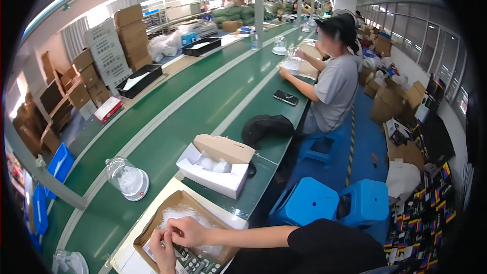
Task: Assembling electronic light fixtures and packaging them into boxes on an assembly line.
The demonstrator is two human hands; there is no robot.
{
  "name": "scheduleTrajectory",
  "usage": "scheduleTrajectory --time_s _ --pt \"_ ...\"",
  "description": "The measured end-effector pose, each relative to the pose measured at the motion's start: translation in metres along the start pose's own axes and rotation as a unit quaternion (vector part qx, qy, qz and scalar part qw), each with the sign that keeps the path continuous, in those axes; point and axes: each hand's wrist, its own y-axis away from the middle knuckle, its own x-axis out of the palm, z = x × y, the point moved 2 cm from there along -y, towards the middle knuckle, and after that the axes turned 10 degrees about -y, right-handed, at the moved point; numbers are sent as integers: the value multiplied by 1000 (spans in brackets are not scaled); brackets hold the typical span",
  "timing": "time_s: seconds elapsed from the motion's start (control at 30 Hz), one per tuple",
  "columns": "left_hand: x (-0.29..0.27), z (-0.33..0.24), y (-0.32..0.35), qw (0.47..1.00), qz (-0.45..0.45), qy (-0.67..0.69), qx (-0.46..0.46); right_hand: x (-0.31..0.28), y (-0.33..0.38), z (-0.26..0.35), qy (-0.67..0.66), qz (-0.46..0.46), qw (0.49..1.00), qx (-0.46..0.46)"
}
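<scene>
**Head view: two hands at work in an open carton beside the green line**

At the bottom centre of the frame, my right hand (186,231) and my left hand (163,250) meet over an open brown cardboard box (152,229) that sits on the pale edge of the surface (133,261). My right grip is pinched on a fold of clear plastic wrap (178,215) lying in the box. My left grip rests on a dark keypad-like unit (194,262) at the box's near end; whether it is closed on that unit, I cannot tell.

As I judge it, the thin wrap could tear or slip out of so small a pinch, and a hard tug could drag the light carton toward the surface's edge.

Just above, a white carton (215,178) with its brown flap raised holds wrapped pieces. To the left, a clear dome (127,177) stands on the green conveyor (167,137). In the upper right, a co-worker (335,89) in a grey shirt sits at the same line.

The lower edge of the frame cuts off the keypad unit, and the wrap veils what lies beneath it. Blue stools (309,203) stand at the lower right.
</scene>
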Motion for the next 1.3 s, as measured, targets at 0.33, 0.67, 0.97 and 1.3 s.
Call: scheduleTrajectory --time_s 0.33,0.67,0.97,1.3 --pt "-12 -14 23 995 -97 -22 -4 7 -10 -22 -214 6 966 146" --pt "-16 -14 24 999 29 14 -28 12 -10 1 -232 72 956 165" --pt "-48 10 -7 1000 9 -12 -18 3 -58 13 -33 115 989 85" --pt "-95 34 -115 993 -108 -22 44 18 -182 -32 32 144 989 -31"
